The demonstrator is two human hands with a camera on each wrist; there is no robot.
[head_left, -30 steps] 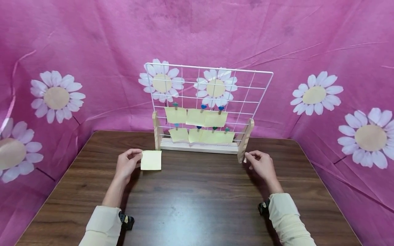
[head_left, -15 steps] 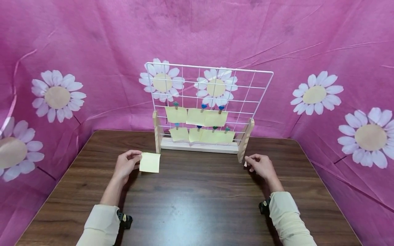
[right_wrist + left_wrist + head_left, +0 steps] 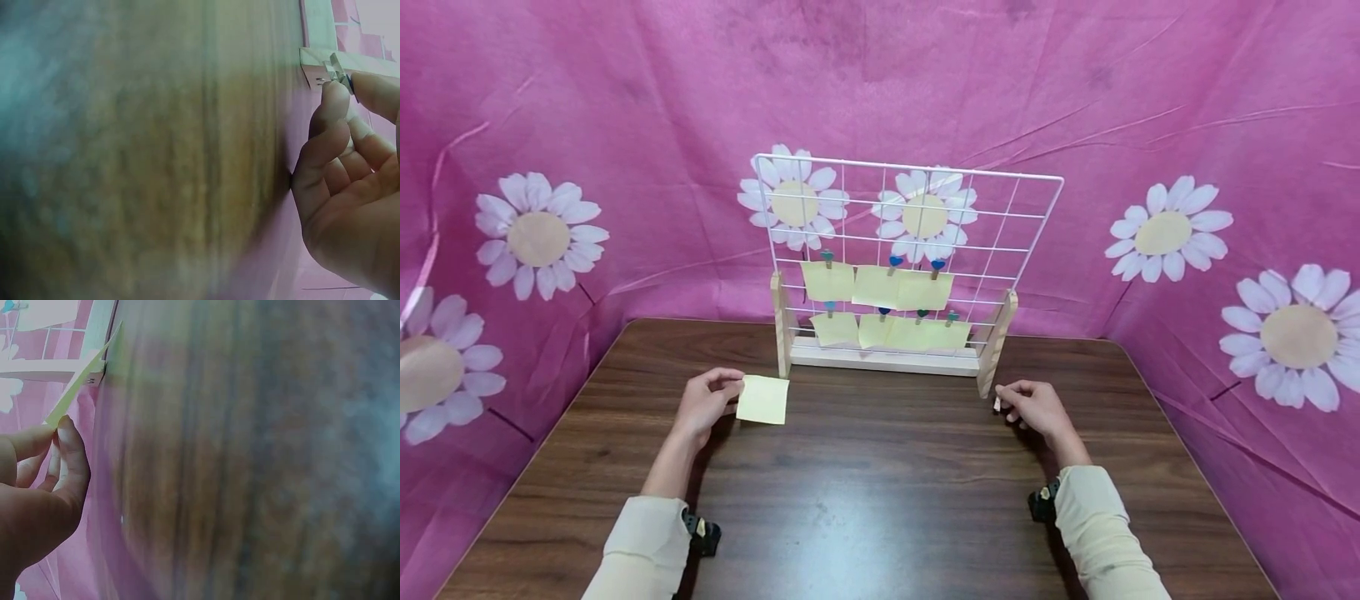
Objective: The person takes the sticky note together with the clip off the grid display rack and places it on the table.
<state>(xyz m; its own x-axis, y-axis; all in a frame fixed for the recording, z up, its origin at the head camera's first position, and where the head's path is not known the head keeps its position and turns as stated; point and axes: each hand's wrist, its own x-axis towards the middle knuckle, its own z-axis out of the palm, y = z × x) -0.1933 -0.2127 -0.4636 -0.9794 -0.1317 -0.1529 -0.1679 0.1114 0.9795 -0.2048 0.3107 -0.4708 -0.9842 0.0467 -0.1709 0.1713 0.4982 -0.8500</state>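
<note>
My left hand (image 3: 702,408) pinches one edge of a yellow sticky note (image 3: 763,400), held out over the table in front of the stand's left foot. In the left wrist view the note (image 3: 81,381) shows nearly edge-on between thumb and fingers. Beside the stand's right foot, my right hand (image 3: 1037,410) pinches a small wooden clothespin (image 3: 336,70) between thumb and forefinger. Between them at the back stands a white wire grid (image 3: 910,167) on a wooden base. Two rows of yellow notes (image 3: 827,282) hang on its lower part from clips with coloured tops.
The stand's wooden feet (image 3: 996,346) rise at either end of its base bar (image 3: 887,360). Brown wood-grain table (image 3: 865,483) lies under both hands. A pink cloth (image 3: 647,100) with white daisies surrounds the table's back and sides. Black wrist cameras (image 3: 703,537) sit at both cuffs.
The left hand with the sticky note has shifted slightly left and toward me, the note tilting a little. The right hand with the clothespin has drawn slightly toward me, beside the stand's foot.
</note>
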